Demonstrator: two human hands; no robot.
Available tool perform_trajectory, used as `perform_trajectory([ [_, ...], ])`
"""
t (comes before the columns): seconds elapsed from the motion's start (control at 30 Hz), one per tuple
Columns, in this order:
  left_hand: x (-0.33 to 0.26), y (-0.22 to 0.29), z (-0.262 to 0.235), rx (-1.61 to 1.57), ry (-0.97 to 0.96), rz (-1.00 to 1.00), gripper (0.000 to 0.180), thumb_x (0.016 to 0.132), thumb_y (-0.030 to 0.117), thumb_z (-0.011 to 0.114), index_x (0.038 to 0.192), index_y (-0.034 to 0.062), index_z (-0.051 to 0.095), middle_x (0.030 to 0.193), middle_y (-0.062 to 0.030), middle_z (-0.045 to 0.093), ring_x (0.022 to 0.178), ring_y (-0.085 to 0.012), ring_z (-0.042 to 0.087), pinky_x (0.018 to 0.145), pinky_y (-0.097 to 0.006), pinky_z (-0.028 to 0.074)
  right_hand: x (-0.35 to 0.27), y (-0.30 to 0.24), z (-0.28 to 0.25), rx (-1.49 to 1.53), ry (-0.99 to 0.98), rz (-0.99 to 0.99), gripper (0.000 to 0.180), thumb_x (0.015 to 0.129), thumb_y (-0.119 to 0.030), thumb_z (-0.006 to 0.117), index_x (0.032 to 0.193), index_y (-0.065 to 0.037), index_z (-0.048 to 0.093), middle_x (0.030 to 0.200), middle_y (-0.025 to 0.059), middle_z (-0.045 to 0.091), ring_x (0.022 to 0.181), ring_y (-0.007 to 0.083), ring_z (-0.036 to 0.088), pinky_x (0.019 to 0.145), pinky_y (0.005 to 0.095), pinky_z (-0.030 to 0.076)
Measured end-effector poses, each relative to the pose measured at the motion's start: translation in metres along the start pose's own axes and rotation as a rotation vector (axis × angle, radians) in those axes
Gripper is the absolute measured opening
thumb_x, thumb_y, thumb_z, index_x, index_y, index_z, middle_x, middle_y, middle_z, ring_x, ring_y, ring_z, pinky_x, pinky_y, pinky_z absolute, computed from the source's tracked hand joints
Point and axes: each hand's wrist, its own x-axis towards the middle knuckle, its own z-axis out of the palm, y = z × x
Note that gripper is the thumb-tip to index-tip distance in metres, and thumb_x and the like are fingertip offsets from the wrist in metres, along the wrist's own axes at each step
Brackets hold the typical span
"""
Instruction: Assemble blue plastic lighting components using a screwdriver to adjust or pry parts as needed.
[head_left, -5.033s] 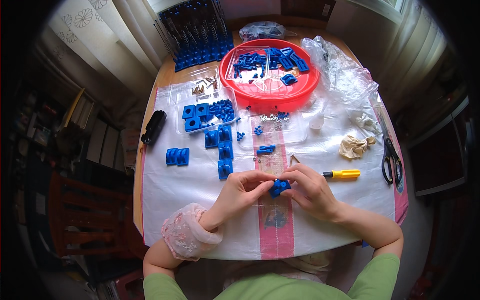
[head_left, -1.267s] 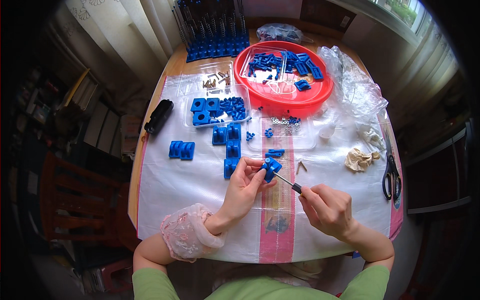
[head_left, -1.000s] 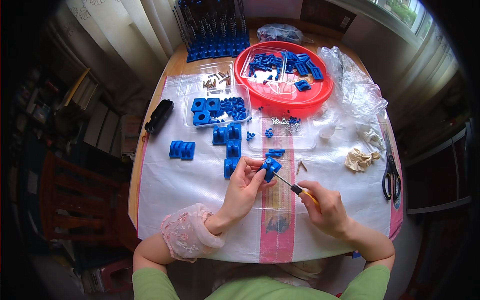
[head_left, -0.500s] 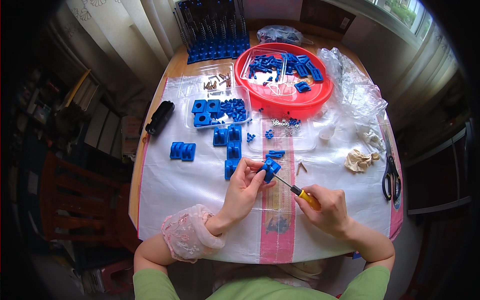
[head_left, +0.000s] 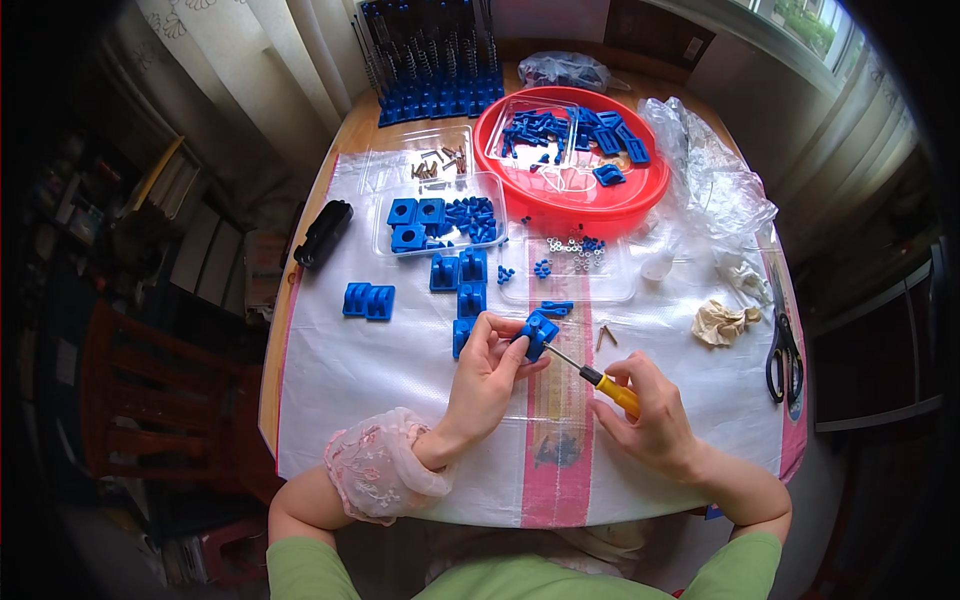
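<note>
My left hand (head_left: 490, 372) pinches a blue plastic block (head_left: 538, 333) above the middle of the table. A screwdriver (head_left: 612, 391) with a yellow and black handle has its tip against the block's near right side; whether it sits in a screw is too small to tell. Around that handle curl the fingers of my right hand (head_left: 652, 414). Just beyond the block lies a small blue plastic part (head_left: 556, 308), and two thin screws (head_left: 607, 336) rest to its right. Several blue blocks (head_left: 471, 298) are grouped left of my left hand.
At the back stands a red basin (head_left: 655, 200) with blue parts. A clear tray (head_left: 497, 232) holds square blue pieces; another lid (head_left: 520, 292) carries white nuts. Black scissors (head_left: 784, 362), crumpled paper (head_left: 722, 322) and plastic bags (head_left: 715, 195) lie right, a black case (head_left: 323, 234) left.
My right hand's fingers have loosened and shifted on the screwdriver handle. The block and the screwdriver tip stay in nearly the same place; the whole view has shifted slightly.
</note>
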Motion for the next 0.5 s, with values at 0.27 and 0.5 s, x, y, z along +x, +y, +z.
perform_trajectory([
  [0.27,-0.0005,0.0033,0.0015,-0.03,0.033,-0.007,0.009,0.105,0.001,0.046,0.114,-0.0002,0.045,0.113,-0.0095,0.058,0.104,-0.0138,0.065,0.094,-0.033,0.061,-0.0024,0.0061,0.0002,-0.171,-0.01,-0.074,0.019,0.088,-0.013,0.074,0.099,-0.003,0.063,0.077,0.013,0.067,0.063,0.0276,0.067,0.053,0.038,0.05],
  [0.5,-0.0003,0.0003,-0.0003,-0.007,0.009,-0.004,0.01,0.106,0.003,0.047,0.116,0.0025,0.046,0.115,-0.0088,0.059,0.109,-0.0154,0.065,0.097,-0.036,0.06,-0.0001,0.004,-0.0035,-0.143,-0.142,0.062,0.02,0.093,-0.017,0.07,0.106,-0.003,0.063,0.069,0.0137,0.066,0.061,0.0306,0.067,0.052,0.0402,0.05],
])
